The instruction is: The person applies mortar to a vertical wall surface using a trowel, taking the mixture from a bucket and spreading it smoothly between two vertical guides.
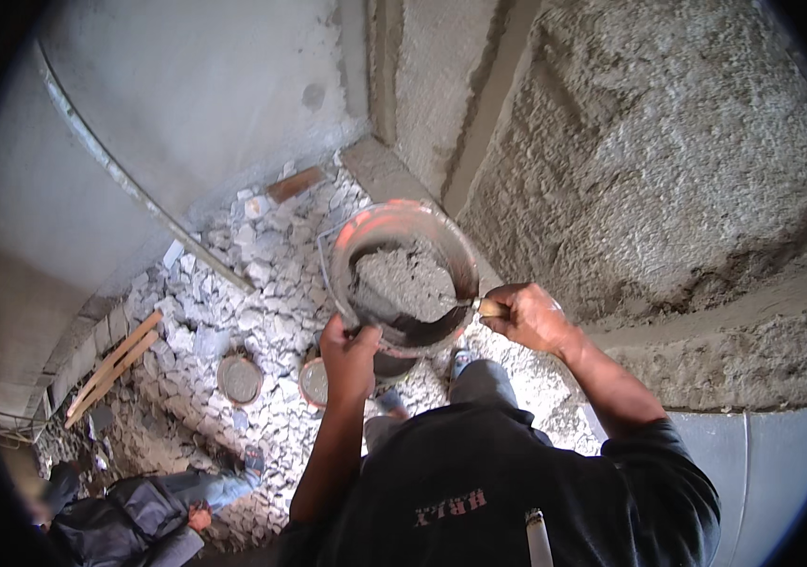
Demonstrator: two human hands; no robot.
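Note:
A round bucket [465,248] with orange patches on its rim stands out before me, partly filled with wet grey mortar [405,280]. My left hand [349,359] grips the bucket's near left rim. In my right hand [528,317] is the wooden handle of a trowel [490,308]. The trowel's neck reaches over the bucket's right rim, and its blade is hidden in or behind the mortar. A wire bail [325,269] hangs along the bucket's left side. What supports the bucket from below is mostly hidden.
Broken rubble [271,331] covers the floor. Two mortar-filled buckets, one round bucket [239,379] and another [314,381], stand left of my arm. Wooden strips [115,367] and a long pole [129,184] lean left. Rough plastered wall [678,170] rises right. Another person [144,510] is at lower left.

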